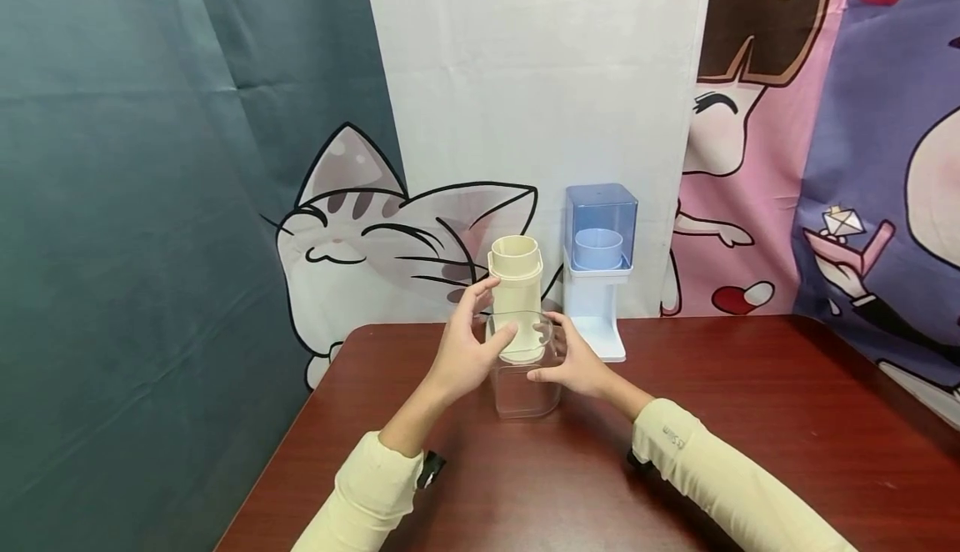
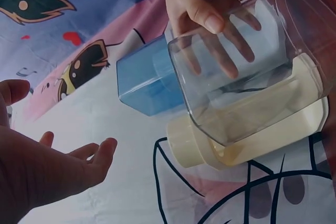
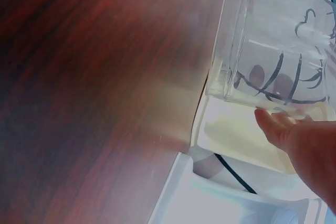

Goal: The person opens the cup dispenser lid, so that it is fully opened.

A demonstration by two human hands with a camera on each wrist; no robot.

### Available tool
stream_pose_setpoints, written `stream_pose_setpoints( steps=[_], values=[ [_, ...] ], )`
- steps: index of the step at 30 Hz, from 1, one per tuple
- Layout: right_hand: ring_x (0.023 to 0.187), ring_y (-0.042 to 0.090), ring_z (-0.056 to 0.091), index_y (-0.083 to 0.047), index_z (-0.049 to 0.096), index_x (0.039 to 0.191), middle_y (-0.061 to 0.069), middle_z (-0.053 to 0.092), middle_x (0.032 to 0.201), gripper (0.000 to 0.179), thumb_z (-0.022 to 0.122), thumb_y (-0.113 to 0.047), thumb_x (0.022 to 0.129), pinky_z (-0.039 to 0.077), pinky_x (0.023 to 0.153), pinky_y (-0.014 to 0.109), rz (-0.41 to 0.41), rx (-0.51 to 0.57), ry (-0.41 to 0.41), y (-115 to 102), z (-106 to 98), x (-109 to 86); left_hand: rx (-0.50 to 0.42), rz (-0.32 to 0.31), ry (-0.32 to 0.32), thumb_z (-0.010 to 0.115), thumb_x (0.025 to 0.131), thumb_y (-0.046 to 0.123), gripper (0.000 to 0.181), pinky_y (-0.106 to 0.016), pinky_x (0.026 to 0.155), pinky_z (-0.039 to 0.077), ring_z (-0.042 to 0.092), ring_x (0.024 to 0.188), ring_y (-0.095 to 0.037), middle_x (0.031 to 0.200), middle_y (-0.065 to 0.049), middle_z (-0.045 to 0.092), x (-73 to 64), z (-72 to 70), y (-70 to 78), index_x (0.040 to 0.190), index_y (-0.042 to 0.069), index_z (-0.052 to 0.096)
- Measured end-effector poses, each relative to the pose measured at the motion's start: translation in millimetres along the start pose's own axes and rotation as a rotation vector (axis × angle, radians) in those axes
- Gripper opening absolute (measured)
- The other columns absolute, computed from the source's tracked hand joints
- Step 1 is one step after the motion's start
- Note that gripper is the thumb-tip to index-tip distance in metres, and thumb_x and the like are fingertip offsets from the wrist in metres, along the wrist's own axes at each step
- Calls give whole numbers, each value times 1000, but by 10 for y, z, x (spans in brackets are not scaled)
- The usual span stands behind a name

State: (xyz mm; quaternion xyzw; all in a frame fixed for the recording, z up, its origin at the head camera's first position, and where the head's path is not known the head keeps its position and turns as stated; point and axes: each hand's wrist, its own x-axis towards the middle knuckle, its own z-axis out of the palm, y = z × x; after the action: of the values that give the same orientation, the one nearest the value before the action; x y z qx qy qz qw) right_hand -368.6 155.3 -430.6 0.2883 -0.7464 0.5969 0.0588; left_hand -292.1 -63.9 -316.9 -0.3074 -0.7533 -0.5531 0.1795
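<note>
with the clear plastic container point(image 1: 527, 398) between the spread fingers of the left hand point(image 1: 467, 353) and those, also spread, of the right hand point(image 1: 583, 367), best support opposite walls evenly, sparing the cream dispenser stand point(image 1: 517, 289) just beyond the fingers.

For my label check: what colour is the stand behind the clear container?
Pale cream; the stand shows best in the head view.
</note>
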Motion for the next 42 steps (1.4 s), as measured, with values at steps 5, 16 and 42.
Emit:
stream_pose_setpoints(
  steps=[5,16,42],
  values=[
    [128,56,42,2,18,148,38,35,145,99,83,4,74,42,94,67,-2,22,-8,41,-40,13,-13,-12,0,69,89,9,59,-54,104,39,45,134,-31,148,-14,46,-26,30,-36,143,12,44],
    [127,51,46,1,14,152,35,32,149,101,81,-1,77,44,96,63,34,-27,-25,60,-62,17,-42,-62,-53,66,91,11,58,-57,98,44,52,129,-30,150,-13,44,-70,101,-78,145,16,45],
    [117,46,52,-1,53,137,22,56,134,62,76,-4,80,47,85,50,-197,-327,620,-390,-443,201,-25,-104,-18,70,92,27,65,-55,94,47,53,127,-28,149,-7,45,-92,282,-343,150,19,41]
  ],
)
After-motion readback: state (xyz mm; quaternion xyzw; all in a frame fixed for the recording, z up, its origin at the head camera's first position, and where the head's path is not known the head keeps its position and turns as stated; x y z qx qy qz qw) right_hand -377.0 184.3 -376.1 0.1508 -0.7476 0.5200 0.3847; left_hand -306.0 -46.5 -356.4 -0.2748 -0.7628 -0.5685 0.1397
